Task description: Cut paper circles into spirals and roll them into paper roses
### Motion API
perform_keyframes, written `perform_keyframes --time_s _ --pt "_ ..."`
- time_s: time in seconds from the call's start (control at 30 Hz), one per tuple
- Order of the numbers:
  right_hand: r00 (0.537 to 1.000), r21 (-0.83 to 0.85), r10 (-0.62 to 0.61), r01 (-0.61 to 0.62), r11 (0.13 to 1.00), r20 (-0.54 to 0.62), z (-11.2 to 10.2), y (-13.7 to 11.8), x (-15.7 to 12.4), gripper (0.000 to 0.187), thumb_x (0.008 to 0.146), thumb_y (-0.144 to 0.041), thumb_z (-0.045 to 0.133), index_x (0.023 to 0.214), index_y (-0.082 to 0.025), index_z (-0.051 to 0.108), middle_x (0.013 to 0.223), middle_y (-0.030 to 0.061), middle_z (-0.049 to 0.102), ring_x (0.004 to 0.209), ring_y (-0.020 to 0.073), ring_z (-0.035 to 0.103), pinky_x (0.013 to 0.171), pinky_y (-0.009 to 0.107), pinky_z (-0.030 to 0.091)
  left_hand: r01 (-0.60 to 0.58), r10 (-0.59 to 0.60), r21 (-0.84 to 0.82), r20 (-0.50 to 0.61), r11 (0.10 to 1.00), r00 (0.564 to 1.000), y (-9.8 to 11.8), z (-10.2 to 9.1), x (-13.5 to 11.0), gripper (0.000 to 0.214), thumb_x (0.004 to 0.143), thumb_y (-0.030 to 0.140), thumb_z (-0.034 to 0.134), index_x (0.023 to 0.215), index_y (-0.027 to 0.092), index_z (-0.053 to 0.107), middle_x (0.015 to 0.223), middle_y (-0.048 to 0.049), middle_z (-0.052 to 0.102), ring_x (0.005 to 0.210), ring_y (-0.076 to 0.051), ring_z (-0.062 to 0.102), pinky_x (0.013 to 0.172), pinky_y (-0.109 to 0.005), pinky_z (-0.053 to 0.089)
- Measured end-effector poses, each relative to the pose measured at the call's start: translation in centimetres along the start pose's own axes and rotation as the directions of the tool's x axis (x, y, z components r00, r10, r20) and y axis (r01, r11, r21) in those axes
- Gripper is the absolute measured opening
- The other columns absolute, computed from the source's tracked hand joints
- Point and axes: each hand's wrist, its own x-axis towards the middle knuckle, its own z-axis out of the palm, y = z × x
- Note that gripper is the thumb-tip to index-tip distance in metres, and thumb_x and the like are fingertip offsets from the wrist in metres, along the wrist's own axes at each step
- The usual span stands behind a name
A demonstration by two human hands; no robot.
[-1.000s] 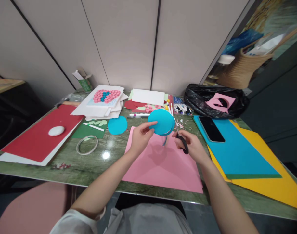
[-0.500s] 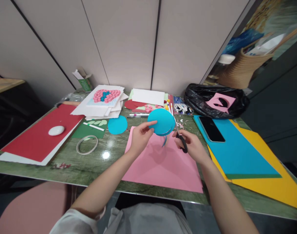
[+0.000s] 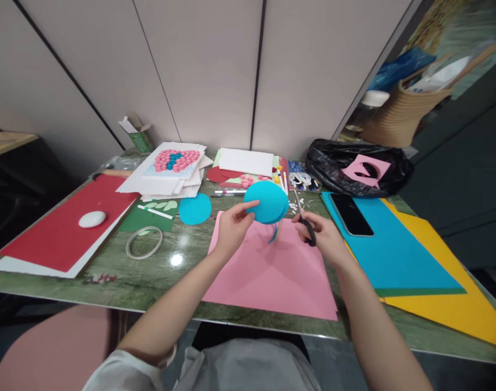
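Note:
My left hand (image 3: 231, 231) pinches a blue paper disc (image 3: 266, 202) by its left edge and holds it up above a pink sheet (image 3: 272, 274). A thin blue strip (image 3: 274, 232) curls down from the disc's lower edge. My right hand (image 3: 323, 239) grips black-handled scissors (image 3: 304, 220), whose blades point up and away just right of the disc. A second blue disc (image 3: 195, 209) lies flat on the green table (image 3: 158, 271) to the left.
A red sheet (image 3: 61, 228) with a white oval object (image 3: 92, 219) lies left, beside a tape ring (image 3: 145, 242). Blue (image 3: 398, 250) and yellow (image 3: 447, 304) sheets with a phone (image 3: 351, 214) lie right. White papers, markers and a black bag (image 3: 357, 171) line the back.
The scissors have pulled slightly right, away from the disc's edge. The view has shifted a little. The left hand still holds the disc in the same place.

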Motion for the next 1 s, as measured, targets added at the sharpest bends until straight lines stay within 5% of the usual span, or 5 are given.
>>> perform_keyframes --time_s 0.2,0.37,0.57,0.83,1.0 --pt "0.996 0.24 0.092 -0.091 0.967 0.008 -1.5 2.6 1.9 0.039 0.079 -0.052 0.056 0.091 -0.016 0.059 0.056 -0.0044 0.044 0.045 0.0069 0.032 0.043 0.022 0.026 0.014 -0.014 0.027 0.0 1.0 1.0 0.0 0.0 0.0 0.028 0.076 0.019 0.06 0.102 0.02 0.069 0.104 -0.0057 0.07 0.092 -0.019 0.063 0.08 -0.03 0.049" --pt "0.986 0.394 0.157 -0.169 0.903 0.063 -2.7 3.7 2.7 0.047 0.081 -0.062 0.043 0.088 -0.019 0.06 0.058 -0.0027 0.045 0.047 0.0101 0.04 0.049 0.025 0.039 0.015 -0.014 0.036 -0.013 0.999 1.0 0.0 0.0 0.1 0.029 0.075 0.019 0.059 0.102 0.02 0.069 0.103 -0.0059 0.07 0.088 -0.019 0.063 0.078 -0.031 0.049" --pt "0.988 0.459 0.153 -0.151 0.875 0.032 -3.3 4.4 3.0 0.037 0.08 -0.057 0.052 0.083 -0.02 0.059 0.053 -0.0086 0.038 0.037 0.0033 0.01 0.045 0.023 0.035 0.006 -0.006 0.005 -0.006 1.0 1.0 0.2 0.0 0.1 0.028 0.075 0.019 0.059 0.101 0.02 0.069 0.106 -0.0064 0.07 0.096 -0.02 0.063 0.083 -0.032 0.049" --pt "0.996 0.411 0.086 -0.08 0.908 0.003 -2.2 2.9 2.1 0.045 0.083 -0.06 0.04 0.1 -0.023 0.058 0.06 -0.0061 0.037 0.041 0.0071 0.016 0.046 0.025 0.033 0.053 -0.051 0.064 -0.035 0.997 0.998 0.1 0.1 0.1 0.029 0.074 0.024 0.063 0.102 0.021 0.069 0.079 -0.0022 0.068 0.059 -0.011 0.053 0.055 -0.024 0.042" --pt "0.991 0.313 -0.003 -0.04 0.949 0.137 -0.2 0.4 -0.2 0.061 0.068 -0.071 0.053 0.105 -0.023 0.054 0.066 0.0002 0.048 0.058 0.0147 0.041 0.056 0.03 0.037 0.065 -0.051 0.103 -0.128 0.993 0.99 0.0 0.1 0.3 0.031 0.07 0.029 0.069 0.1 0.022 0.069 0.067 0.0007 0.059 0.051 -0.008 0.041 0.048 -0.022 0.033"
